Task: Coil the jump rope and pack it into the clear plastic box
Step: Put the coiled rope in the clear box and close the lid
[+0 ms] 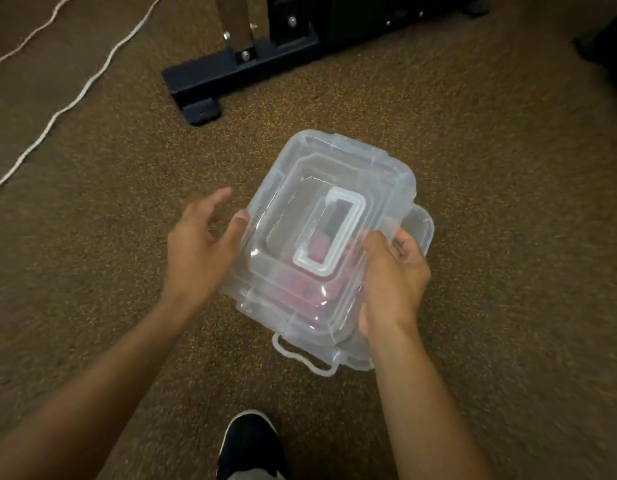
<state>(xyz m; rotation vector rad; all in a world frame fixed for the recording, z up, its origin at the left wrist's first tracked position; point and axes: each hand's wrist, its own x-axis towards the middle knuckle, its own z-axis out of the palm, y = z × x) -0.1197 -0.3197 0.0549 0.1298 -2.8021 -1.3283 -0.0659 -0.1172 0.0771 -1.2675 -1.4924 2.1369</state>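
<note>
The light, slippery lid (321, 233) is being gripped at its edge by the right hand (392, 282); the left hand (199, 244) is being held open beside it.

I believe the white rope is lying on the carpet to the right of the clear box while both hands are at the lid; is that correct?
Not quite: the head view shows the white rope on the carpet to the left of the clear box. The left hand and right hand are at the lid.

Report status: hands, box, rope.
Right hand gripping clear plastic box lid; left hand open beside it. White rope uncoiled on carpet. Nothing blocking.
</note>
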